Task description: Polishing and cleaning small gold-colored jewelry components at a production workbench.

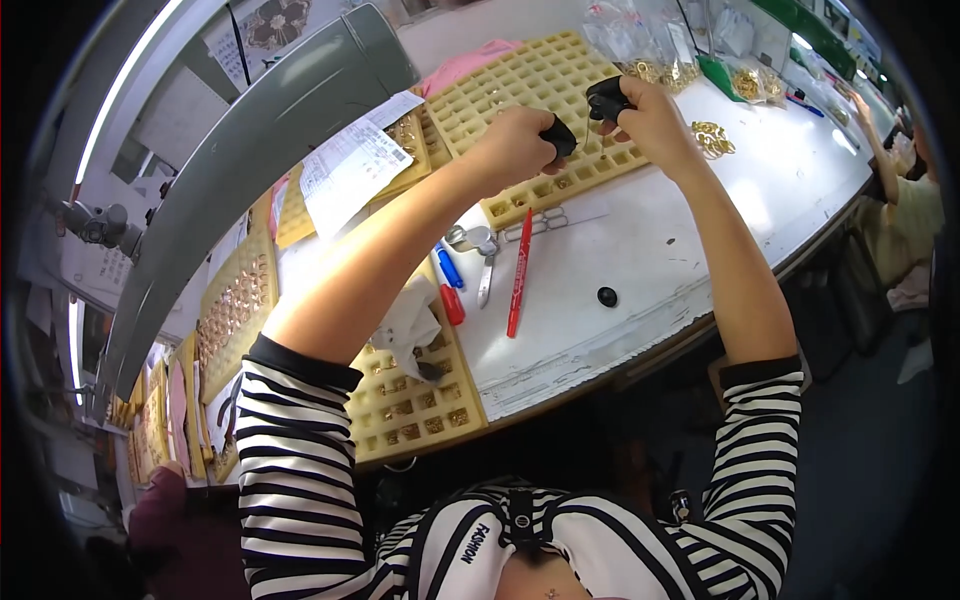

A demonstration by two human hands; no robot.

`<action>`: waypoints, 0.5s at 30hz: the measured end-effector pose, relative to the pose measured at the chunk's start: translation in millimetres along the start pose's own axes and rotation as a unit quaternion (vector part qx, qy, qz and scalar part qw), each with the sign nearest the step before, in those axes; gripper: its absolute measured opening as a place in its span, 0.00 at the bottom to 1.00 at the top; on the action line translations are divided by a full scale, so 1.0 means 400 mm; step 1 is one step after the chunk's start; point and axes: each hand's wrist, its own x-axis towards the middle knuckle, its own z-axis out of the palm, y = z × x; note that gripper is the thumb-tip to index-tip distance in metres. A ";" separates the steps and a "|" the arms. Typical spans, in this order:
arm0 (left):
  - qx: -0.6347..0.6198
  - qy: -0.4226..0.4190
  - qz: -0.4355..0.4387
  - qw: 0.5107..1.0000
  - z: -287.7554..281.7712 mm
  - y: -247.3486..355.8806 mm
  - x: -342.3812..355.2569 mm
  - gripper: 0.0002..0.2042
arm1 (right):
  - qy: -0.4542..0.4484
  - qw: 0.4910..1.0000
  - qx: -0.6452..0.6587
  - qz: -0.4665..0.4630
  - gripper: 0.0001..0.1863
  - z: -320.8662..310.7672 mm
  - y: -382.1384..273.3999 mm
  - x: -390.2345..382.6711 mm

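Observation:
My left hand (515, 150) and my right hand (652, 118) are raised over a pale yellow compartment tray (540, 75) at the far side of the table. Black covers sit on the fingertips of both, seen at the left cover (562, 138) and the right cover (606, 100). Each hand is closed in a pinch. A thin dark line seems to run between them, too small to name. Small gold-coloured pieces (562, 183) lie in some of the tray's compartments.
A red pen (520, 275), a blue marker (449, 268) and a metal loupe-like tool (484, 240) lie nearer me. A second tray (470, 400) holds gold pieces. Gold rings (712, 140) are heaped at right. A grey lamp arm (230, 150) arches at left; a black cap (607, 297) lies near the edge.

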 end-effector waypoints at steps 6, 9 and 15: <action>-0.037 0.010 0.010 0.999 0.020 0.016 0.008 0.09 | -0.026 0.998 -0.058 0.018 0.10 -0.011 0.016 -0.011; -0.029 0.020 0.025 0.999 0.019 0.008 0.005 0.08 | -0.056 0.993 -0.100 0.032 0.11 0.001 -0.001 -0.022; 0.055 0.067 0.076 0.993 0.023 -0.006 -0.007 0.08 | -0.064 0.989 -0.131 0.008 0.10 0.014 0.006 -0.033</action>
